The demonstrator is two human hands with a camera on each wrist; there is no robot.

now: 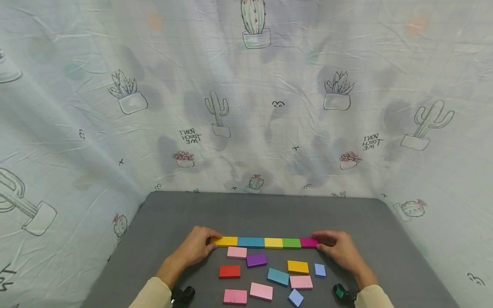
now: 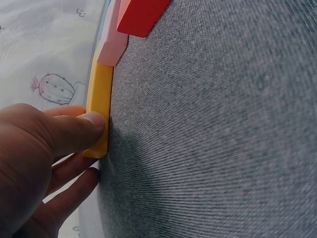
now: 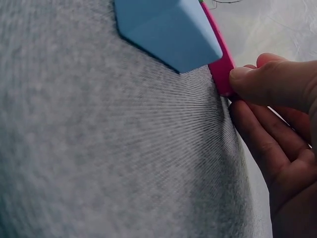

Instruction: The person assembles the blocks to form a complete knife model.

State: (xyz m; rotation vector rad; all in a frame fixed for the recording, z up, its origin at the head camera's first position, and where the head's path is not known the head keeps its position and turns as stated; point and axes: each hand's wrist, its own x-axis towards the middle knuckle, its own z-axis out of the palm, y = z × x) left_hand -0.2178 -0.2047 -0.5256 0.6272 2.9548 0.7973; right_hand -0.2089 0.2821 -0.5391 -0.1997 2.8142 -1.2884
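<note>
Several flat blocks stand end to end in a straight row: a yellow-orange block (image 1: 225,241) at the left end, then a blue block (image 1: 250,242), a yellow block (image 1: 273,243), a green block (image 1: 291,243) and a magenta block (image 1: 308,243). My left hand (image 1: 197,246) pinches the outer end of the yellow-orange block, thumb on the near side and fingers behind. At the other end my right hand (image 1: 340,249) holds the magenta block's outer end between thumb and fingers. A pink block (image 1: 236,253) lies just in front of the row, near the left hand.
Loose blocks lie nearer to me: purple (image 1: 256,260), red (image 1: 230,271), orange (image 1: 298,267), blue (image 1: 278,277), light blue (image 1: 320,270), and several pink ones. The grey tabletop (image 1: 262,214) ends at a printed cactus curtain (image 1: 246,162).
</note>
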